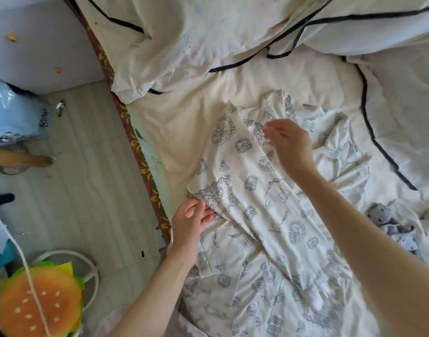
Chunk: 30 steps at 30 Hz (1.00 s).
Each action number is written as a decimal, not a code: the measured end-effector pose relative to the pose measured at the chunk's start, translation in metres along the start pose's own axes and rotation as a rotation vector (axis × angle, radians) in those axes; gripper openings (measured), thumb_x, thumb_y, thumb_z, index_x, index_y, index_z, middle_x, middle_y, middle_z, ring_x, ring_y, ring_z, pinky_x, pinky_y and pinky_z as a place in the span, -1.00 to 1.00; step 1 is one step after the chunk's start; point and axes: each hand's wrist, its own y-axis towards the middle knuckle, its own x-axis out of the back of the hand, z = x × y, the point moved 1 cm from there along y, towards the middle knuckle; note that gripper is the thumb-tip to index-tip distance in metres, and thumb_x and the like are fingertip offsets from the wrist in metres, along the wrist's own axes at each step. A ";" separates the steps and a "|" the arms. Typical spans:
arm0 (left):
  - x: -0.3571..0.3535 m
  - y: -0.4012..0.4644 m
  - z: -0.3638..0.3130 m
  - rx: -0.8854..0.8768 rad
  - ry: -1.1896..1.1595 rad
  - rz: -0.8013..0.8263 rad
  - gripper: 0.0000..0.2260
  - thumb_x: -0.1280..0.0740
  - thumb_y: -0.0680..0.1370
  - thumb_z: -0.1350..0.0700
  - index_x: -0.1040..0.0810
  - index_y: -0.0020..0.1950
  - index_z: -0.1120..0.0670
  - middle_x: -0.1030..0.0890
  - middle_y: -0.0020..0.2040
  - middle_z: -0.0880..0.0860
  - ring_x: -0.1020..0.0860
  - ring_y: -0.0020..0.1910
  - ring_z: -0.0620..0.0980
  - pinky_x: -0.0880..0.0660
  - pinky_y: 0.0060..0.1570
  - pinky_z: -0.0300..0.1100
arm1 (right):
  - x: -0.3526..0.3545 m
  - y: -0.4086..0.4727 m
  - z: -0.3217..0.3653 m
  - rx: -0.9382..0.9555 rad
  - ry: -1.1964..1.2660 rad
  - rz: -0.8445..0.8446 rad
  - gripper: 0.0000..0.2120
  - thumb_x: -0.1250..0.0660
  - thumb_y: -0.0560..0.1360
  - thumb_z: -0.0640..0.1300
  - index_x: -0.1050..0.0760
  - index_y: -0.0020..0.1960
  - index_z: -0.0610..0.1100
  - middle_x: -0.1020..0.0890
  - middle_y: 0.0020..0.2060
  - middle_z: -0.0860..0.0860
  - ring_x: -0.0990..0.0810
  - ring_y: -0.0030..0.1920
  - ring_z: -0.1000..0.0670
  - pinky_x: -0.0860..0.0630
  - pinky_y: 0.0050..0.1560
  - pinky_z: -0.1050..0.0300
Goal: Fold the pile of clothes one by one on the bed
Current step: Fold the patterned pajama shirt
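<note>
A cream garment [242, 181] printed with grey line drawings lies spread on the bed [184, 132], one panel folded over toward the left. My left hand [191, 220] pinches the garment's lower left corner near the bed's edge. My right hand [288, 144] hovers over the garment's upper part with its fingers loosely curved; whether they hold cloth is blurred. More printed cream cloth [281, 288] lies crumpled below and to the right.
A cream duvet with dark piping [232, 32] is bunched at the head of the bed and along the right side. A small grey-blue cloth item [388, 222] lies at right. On the floor at left are a burger-shaped cushion [36, 302] and a blue bag [14, 115].
</note>
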 end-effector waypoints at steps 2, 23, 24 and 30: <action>-0.007 -0.008 0.008 -0.006 0.021 -0.013 -0.91 -0.32 0.56 0.24 -0.52 0.02 0.24 -0.59 -0.12 0.20 -0.61 -0.11 0.07 -0.61 -0.11 -0.20 | 0.017 -0.030 -0.033 -0.041 0.003 -0.052 -0.86 -0.24 0.57 -0.26 -0.55 0.08 -0.21 -0.64 -0.18 0.01 -0.62 -0.13 0.01 -0.56 0.07 0.06; -0.060 -0.049 0.106 0.059 0.223 -0.057 -0.88 -0.32 0.56 0.22 -0.53 -0.03 0.29 -0.65 -0.13 0.22 -0.68 -0.20 0.07 -0.62 -0.22 -0.20 | 0.091 -0.143 -0.246 -0.270 -0.264 0.031 -0.72 -0.17 0.62 -0.08 -0.48 0.05 -0.31 -0.47 -0.36 -0.01 -0.42 -0.42 0.03 -0.42 -0.32 0.13; -0.059 -0.050 0.106 0.049 0.234 -0.057 -0.88 -0.31 0.56 0.22 -0.52 -0.03 0.30 -0.65 -0.14 0.23 -0.68 -0.21 0.07 -0.62 -0.24 -0.20 | 0.093 -0.142 -0.245 -0.266 -0.253 0.023 -0.71 -0.15 0.63 -0.08 -0.46 0.07 -0.31 -0.47 -0.36 -0.01 -0.43 -0.42 0.02 -0.45 -0.33 0.09; -0.076 -0.053 0.115 0.091 0.198 -0.027 -0.86 -0.29 0.58 0.17 -0.49 0.00 0.26 -0.63 -0.04 0.23 -0.66 -0.07 0.09 -0.61 -0.09 -0.14 | 0.097 -0.140 -0.246 -0.225 -0.254 0.000 -0.66 -0.18 0.60 0.04 -0.47 0.09 -0.25 -0.54 -0.37 -0.05 -0.48 -0.42 0.00 -0.51 -0.29 0.04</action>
